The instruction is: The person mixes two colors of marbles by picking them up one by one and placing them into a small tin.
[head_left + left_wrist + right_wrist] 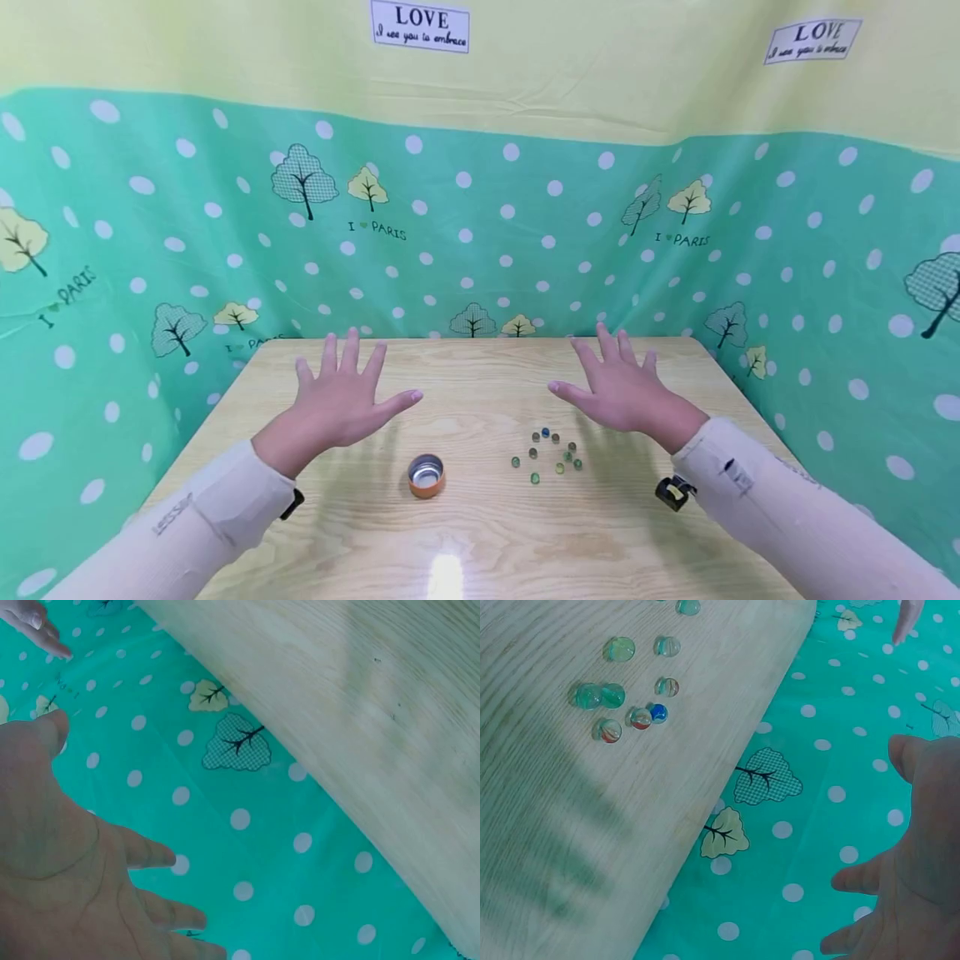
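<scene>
My left hand is held above the left part of the table, palm down, fingers spread and straight, holding nothing. On the other side my right hand hovers with its fingers spread too, also empty. Between them, nearer the front, stands a small round tin, orange outside and silvery inside, its open top up. To the tin's right lie several glass marbles, among them a blue marble and a green marble. In the right wrist view a yellowish-green marble lies on the wood, apart from the right hand.
The light wooden table is enclosed behind and at both sides by a green and yellow curtain with dots and trees. A bright light reflection shows at the table's front. A dark band with a buckle-like piece hangs at the right sleeve.
</scene>
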Available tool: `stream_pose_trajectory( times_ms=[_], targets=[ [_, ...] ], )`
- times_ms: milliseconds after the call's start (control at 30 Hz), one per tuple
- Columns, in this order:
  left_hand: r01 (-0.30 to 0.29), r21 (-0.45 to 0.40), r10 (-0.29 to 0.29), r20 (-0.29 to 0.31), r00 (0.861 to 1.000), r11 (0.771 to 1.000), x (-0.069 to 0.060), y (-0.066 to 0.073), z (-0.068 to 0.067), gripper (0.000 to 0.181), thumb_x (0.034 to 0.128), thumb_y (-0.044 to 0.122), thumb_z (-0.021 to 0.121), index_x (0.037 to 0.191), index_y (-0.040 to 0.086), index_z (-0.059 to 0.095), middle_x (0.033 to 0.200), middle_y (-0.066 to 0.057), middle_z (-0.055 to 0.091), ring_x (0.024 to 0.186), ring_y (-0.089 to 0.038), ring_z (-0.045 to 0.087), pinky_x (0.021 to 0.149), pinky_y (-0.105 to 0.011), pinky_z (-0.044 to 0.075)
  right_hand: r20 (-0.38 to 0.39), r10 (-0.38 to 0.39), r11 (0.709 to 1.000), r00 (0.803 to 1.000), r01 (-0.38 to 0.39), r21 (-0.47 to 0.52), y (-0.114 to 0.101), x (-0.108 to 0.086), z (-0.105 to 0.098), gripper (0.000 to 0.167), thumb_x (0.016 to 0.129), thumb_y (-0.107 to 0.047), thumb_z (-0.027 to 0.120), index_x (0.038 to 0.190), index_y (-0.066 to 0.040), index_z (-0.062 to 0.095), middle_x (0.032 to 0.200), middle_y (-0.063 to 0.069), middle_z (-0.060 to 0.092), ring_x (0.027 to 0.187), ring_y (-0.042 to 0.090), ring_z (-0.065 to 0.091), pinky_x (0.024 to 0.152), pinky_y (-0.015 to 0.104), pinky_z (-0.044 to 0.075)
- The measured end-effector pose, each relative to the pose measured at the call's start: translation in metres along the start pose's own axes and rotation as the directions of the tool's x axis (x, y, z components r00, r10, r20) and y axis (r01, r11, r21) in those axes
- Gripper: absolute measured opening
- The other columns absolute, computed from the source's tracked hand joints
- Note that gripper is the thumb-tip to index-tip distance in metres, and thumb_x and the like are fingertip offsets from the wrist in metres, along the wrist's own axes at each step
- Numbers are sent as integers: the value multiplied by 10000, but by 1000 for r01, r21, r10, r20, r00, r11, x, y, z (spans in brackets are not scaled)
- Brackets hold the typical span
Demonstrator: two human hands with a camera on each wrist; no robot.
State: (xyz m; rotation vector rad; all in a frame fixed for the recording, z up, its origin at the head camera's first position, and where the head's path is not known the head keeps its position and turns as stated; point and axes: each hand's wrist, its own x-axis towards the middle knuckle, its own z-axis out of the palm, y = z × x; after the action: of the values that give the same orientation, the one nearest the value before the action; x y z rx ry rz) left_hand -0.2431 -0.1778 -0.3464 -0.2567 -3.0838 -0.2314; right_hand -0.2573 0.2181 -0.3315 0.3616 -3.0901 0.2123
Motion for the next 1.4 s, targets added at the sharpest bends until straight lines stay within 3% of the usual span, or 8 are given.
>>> stream_pose_trajectory(
  times_ms=[167,300,433,600,833,967,1100,1400],
  targets=[
    [-10,-15,10,-9,1000,1000,0,2,2,1155,847,954,262,1668,144,193,1706,-284,-13,1539,-575,-45,1098,-833,-22,8,-3,1000,1000,3,17,1,1,2,1062,889,-913,266,1664,-188,220,1716,247,-54,1539,572,-55,1066,867,16],
    [-30,-46,28,-35,999,998,-5,4,10,1140,869,930,291,1650,100,249,1702,-288,56,1541,-568,52,1137,-799,44,1,-15,997,1000,14,74,-1,3,8,1016,917,-877,307,1658,-184,242,1721,228,-57,1550,541,-82,1075,859,16],
    [-45,-90,39,-67,997,995,-13,9,24,1160,867,927,314,1640,64,258,1680,-300,165,1515,-562,192,1167,-750,145,-22,-35,989,999,38,146,-5,3,19,927,961,-796,399,1635,-167,304,1726,221,5,1569,509,-13,1086,851,30],
    [-50,-148,38,-89,995,988,-22,15,38,1212,834,950,339,1633,42,257,1632,-286,311,1438,-547,370,1114,-716,309,-46,-57,976,997,65,209,-6,0,32,889,970,-775,418,1607,-156,366,1721,222,63,1564,490,124,1104,835,87],
    [-43,-229,33,-44,998,973,-29,23,47,1244,800,967,386,1612,29,300,1555,-262,444,1386,-505,460,1060,-666,407,-72,-66,939,995,87,334,-4,-5,42,881,971,-765,435,1580,-129,402,1718,233,52,1524,542,202,1126,796,168],
    [-43,-233,38,-24,999,972,-31,24,55,1242,782,969,424,1596,34,342,1516,-260,490,1359,-478,504,1040,-633,450,-82,-63,903,995,92,421,-1,-8,46,837,988,-726,460,1562,-117,425,1721,221,36,1533,523,195,1127,751,262],
    [-41,-238,42,0,999,970,-31,24,60,1235,764,963,478,1586,48,369,1502,-250,508,1335,-450,540,992,-616,493,-99,-50,869,994,92,487,0,-9,49,779,1002,-682,491,1532,-111,469,1719,209,67,1535,502,217,1136,725,285],
    [-55,-231,76,84,994,971,-26,24,72,1211,726,909,625,1545,37,439,1485,-229,531,1283,-403,599,979,-571,520,-87,-65,849,994,101,518,5,-6,58,701,1004,-650,526,1452,-111,553,1701,216,159,1529,492,243,1161,701,270]
  ],
)
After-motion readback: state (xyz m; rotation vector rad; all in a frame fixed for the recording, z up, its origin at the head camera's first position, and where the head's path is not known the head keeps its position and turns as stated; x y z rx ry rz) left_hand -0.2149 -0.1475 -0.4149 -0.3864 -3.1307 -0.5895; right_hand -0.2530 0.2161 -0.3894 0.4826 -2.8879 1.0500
